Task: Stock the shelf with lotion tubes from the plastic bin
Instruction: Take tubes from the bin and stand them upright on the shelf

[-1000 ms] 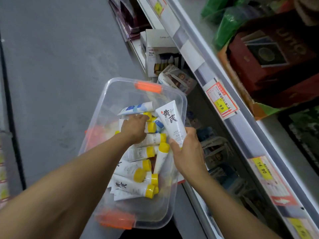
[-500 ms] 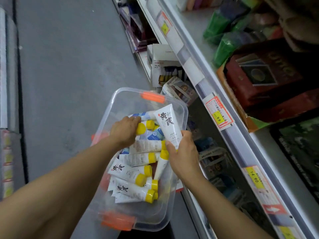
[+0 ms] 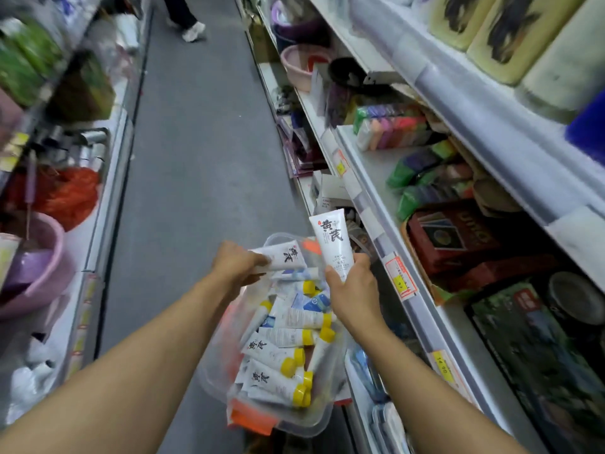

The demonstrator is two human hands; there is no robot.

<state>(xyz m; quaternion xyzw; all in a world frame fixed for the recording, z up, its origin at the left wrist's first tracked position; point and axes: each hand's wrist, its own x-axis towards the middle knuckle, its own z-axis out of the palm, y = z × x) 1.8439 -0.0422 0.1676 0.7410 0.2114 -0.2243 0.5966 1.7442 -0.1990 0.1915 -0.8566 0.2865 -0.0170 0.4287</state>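
Fingers (image 3: 330, 273) of our right hand (image 3: 352, 290) are clamping one lotion tube (image 3: 332, 244) upright; our left hand (image 3: 235, 262) is gripping a second tube (image 3: 283, 258). Both are now lifting clear above the plastic bin (image 3: 294, 424), so we're judging shelf (image 3: 386, 178) placement next.

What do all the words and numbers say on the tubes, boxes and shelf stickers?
"黄芪": in big black brush letters on the white lotion tube held upright in the right hand.
"黄芪": on the white tube held in the left hand, and on tubes in the clear plastic bin.
"UNO": on the dark red card box, blurred.
"14.90": on the yellow price tag.
Smaller print on tubes and the other tags: too blurred to read.
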